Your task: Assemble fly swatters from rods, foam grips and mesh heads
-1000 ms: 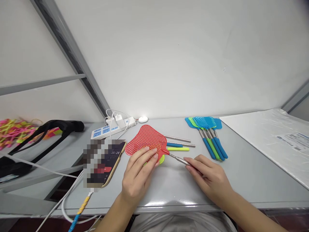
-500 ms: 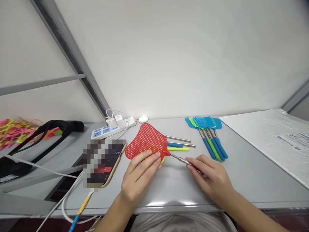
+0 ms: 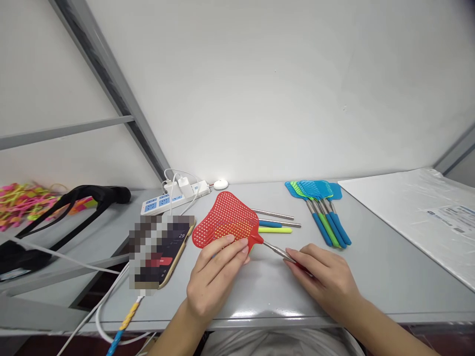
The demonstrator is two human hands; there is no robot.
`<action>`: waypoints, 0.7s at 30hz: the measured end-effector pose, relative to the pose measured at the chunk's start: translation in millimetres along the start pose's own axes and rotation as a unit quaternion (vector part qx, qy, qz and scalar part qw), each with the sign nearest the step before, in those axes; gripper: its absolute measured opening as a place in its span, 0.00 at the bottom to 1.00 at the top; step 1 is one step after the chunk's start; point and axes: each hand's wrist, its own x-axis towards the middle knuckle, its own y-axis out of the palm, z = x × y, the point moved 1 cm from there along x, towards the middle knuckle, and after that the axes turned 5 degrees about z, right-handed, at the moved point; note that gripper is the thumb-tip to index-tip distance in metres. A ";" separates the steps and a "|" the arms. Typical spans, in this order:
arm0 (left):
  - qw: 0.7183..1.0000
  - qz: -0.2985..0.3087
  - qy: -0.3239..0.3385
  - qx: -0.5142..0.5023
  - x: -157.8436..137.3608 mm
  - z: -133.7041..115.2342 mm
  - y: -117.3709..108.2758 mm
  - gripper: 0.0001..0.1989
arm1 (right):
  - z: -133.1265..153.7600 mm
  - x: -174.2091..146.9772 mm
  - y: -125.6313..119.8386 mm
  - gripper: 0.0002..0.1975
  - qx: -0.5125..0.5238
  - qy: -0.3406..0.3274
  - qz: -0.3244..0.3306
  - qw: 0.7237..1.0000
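A red fly swatter (image 3: pixel 232 217) with a perforated head is held between both hands just over the table. My left hand (image 3: pixel 215 277) is closed on the lower edge of its head, near the neck. My right hand (image 3: pixel 322 277) grips the handle, and a stretch of thin metal rod (image 3: pixel 276 248) shows between the hands. Beyond the red head lie a blue-gripped handle (image 3: pixel 270 223), a yellow-green handle (image 3: pixel 276 230) and a bare metal rod (image 3: pixel 274 214), their left ends hidden. Several blue and green swatters (image 3: pixel 322 207) lie fanned together to the right.
At left lie a phone (image 3: pixel 174 257) on a cable, a power strip (image 3: pixel 159 203) with chargers, and a black strap-like object (image 3: pixel 100 198). Colourful small pieces (image 3: pixel 29 205) are piled at far left. A white wrapped panel (image 3: pixel 415 212) covers the right side. A small white object (image 3: pixel 220 184) sits near the wall.
The red swatter's head has tipped slightly, and its neck has shifted a little down. Both hands keep their hold. The whole view has moved slightly.
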 end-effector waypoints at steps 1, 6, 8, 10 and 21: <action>1.000 0.002 0.004 0.002 0.1 -0.3 -0.1 0.20 | 0.0 0.3 -0.4 0.13 0.000 0.000 0.002 1.000; 1.000 0.010 0.016 -0.006 3.3 0.8 -3.0 0.17 | 1.9 2.2 -1.8 0.12 -0.007 -0.004 0.053 0.999; 0.999 0.013 0.009 -0.035 5.2 1.3 -4.4 0.13 | 3.0 2.5 -1.4 0.11 -0.004 -0.008 0.065 0.998; 0.996 0.001 -0.011 -0.086 7.9 0.4 -4.9 0.08 | 3.8 2.5 -0.7 0.11 0.001 -0.010 0.060 0.998; 0.936 -0.110 -0.165 -0.292 47.7 -27.8 7.9 0.11 | 5.8 9.8 -2.0 0.08 0.113 0.059 0.018 0.992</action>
